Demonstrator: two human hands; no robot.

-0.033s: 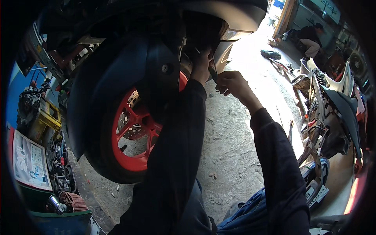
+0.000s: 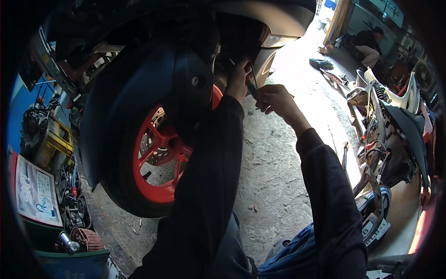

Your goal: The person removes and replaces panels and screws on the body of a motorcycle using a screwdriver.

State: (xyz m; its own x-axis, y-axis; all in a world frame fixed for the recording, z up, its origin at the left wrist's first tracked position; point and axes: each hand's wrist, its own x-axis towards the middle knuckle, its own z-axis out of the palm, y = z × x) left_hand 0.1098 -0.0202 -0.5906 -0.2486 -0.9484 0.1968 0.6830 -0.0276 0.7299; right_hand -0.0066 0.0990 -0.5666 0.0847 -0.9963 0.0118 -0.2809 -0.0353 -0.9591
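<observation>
The right hand (image 2: pixel 277 100) is curled, its fingers drawn in narrow around the lower end of a thin tool (image 2: pixel 252 88), which has a dark green part and a slim shaft slanting upward. The left hand (image 2: pixel 238 81) is just beside it, raised close under the motorbike's front end with its fingers bent in shadow; whether they grip the tool or a part of the bike cannot be told. Dark sleeves cover both forearms, and the left sleeve (image 2: pixel 209 162) crosses in front of the wheel. That wheel has a red rim (image 2: pixel 155 193) inside a black tyre (image 2: pixel 123 190), with a drilled brake disc (image 2: pixel 160 156) showing between the spokes. A dark mudguard (image 2: pixel 134 88) curves over the tyre, and a pale body panel (image 2: pixel 288 18) juts out above the hands. Below lies a rough grey floor (image 2: pixel 274 162), brightly sunlit toward the top, and the person's blue trousers (image 2: pixel 295 244) show at the lower edge. Farther left are a yellow crate (image 2: pixel 60 139), a printed sheet (image 2: pixel 37 190) and a green box (image 2: pixel 83 260) near a reddish mesh basket (image 2: pixel 89 239). On the far right, loose bike parts are heaped, among them a long black panel (image 2: pixel 406 132) and a white panel (image 2: pixel 406 100). Beyond them another person (image 2: pixel 368 46) sits bent forward in shade.
</observation>
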